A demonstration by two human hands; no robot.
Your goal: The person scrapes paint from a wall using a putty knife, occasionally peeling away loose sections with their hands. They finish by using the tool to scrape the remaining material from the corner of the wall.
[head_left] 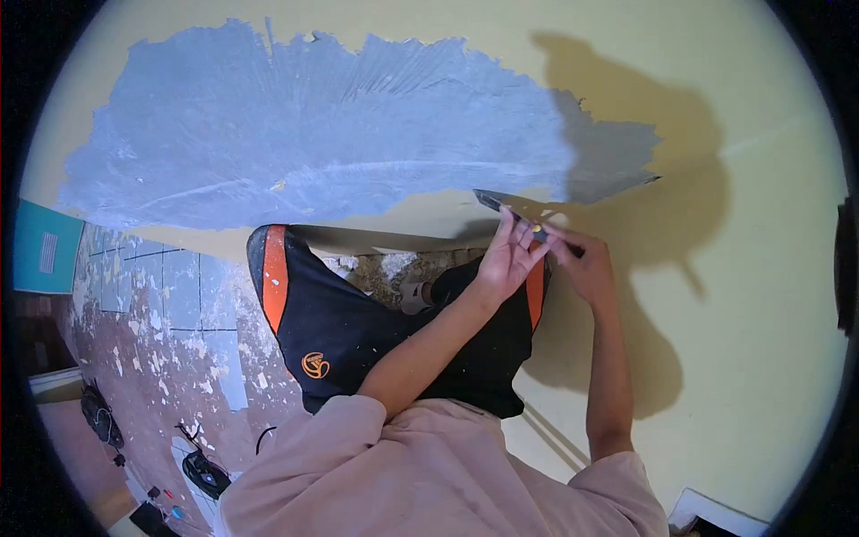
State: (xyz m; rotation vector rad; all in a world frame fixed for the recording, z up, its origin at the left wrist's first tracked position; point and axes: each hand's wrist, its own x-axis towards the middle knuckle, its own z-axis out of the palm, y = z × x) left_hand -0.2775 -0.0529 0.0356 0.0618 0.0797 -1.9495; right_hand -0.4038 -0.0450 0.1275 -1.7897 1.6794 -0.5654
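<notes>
My left hand (508, 258) is in front of the wall, palm turned up, its fingers bent against the middle of a slim dark utility knife (489, 199). From the right, my right hand (583, 266) pinches the other end of the same knife. A small yellow part shows on the knife between the two hands. Its dark end points up and left, over the lower edge of a bare grey-blue patch (358, 125) on the yellow wall (761, 268). Ragged paint edges surround that patch.
My knees in dark trousers (358, 349) with orange stripes are close to the wall. Paint flakes litter the floor (152, 358) at left. A teal box (46, 246) stands far left. A black corded object (206, 473) lies lower left. My shadow falls on the wall at right.
</notes>
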